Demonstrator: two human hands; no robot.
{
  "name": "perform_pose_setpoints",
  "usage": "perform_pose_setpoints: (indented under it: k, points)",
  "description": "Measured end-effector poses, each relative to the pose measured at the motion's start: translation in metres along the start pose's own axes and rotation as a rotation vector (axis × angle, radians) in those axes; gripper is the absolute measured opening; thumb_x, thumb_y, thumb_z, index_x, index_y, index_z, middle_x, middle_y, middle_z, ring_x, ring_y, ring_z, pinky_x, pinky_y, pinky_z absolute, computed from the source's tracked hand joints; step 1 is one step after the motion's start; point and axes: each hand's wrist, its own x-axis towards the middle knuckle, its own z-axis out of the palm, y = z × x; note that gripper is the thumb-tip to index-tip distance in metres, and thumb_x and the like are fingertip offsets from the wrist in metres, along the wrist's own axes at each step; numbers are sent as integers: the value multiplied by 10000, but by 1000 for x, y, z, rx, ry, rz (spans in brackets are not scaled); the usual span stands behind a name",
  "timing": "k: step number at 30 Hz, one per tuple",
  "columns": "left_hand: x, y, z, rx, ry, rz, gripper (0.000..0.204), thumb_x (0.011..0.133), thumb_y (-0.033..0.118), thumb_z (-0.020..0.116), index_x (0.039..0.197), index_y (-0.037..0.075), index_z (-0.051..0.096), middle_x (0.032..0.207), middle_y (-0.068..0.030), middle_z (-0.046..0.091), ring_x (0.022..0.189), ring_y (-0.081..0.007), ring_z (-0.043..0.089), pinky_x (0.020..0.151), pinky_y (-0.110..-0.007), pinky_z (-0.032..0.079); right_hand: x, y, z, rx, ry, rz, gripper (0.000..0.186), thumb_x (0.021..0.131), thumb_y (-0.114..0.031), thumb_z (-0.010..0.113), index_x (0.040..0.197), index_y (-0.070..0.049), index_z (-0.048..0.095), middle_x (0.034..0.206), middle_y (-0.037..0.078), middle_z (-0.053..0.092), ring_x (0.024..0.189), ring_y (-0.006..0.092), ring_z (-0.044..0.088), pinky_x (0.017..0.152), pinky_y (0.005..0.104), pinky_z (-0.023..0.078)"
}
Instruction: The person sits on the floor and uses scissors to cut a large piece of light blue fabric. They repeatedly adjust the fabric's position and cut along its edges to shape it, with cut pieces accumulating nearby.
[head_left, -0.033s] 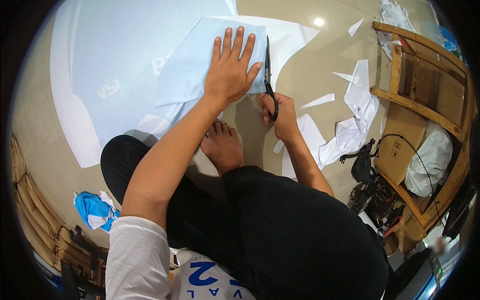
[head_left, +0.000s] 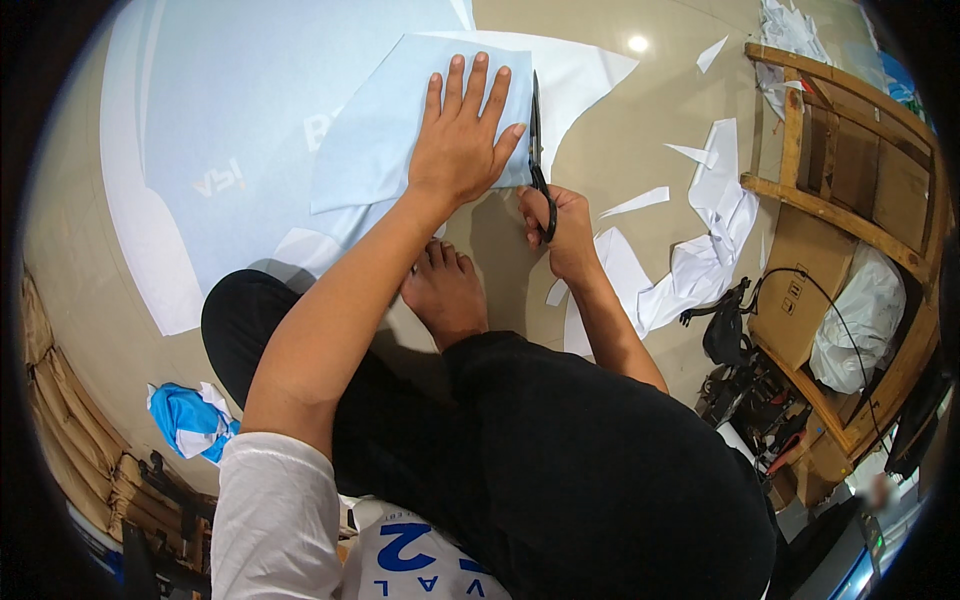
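Presses blue cloth [head_left: 365, 150] flat under spread left hand [head_left: 455, 150]; grips scissors [head_left: 538, 153] in curled right hand [head_left: 568, 228]; could nick left thumb [head_left: 511, 138] by veering left.

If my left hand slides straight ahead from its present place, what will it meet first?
Probably the white fabric, just beyond the far edge of the light blue fabric piece under your left hand; height is hard to judge.
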Motion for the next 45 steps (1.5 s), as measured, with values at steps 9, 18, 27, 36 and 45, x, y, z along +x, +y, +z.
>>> perform_pose_setpoints:
  k: [9,18,27,36,45]
  points:
    - [0,0,1,8,-3,-1,702,1154,491,452,1726,99,345,1762,-248,324,1646,-476,258,1331,-645,212,0,0,-1,-8,2,21,287,978,-229,800,803,-25,697,628,-3,588,473,93,504,452,260,379]
    - [0,-1,2,15,-3,0,702,1151,489,461,1723,97,356,1756,-251,334,1645,-473,267,1331,-643,217,7,-11,4,-2,-5,-30,317,972,-245,791,765,-39,669,623,4,587,468,100,500,452,265,354]
    - [0,0,1,23,-2,3,703,1153,495,449,1723,94,359,1750,-255,344,1643,-473,273,1330,-644,223,11,-16,7,23,18,8,296,956,-234,799,783,-27,678,618,12,589,461,103,508,441,266,362]
    - [0,0,3,21,11,7,702,1153,492,453,1721,90,361,1750,-258,342,1642,-476,273,1331,-648,219,11,-16,7,14,8,-7,296,965,-233,801,788,-28,681,617,9,594,452,97,516,431,260,360]
    - [1,0,1,-17,33,11,704,1138,475,499,1706,74,387,1738,-264,360,1625,-493,297,1316,-658,235,20,-32,9,6,25,6,312,949,-265,814,805,-21,683,625,9,584,471,104,509,453,269,373]
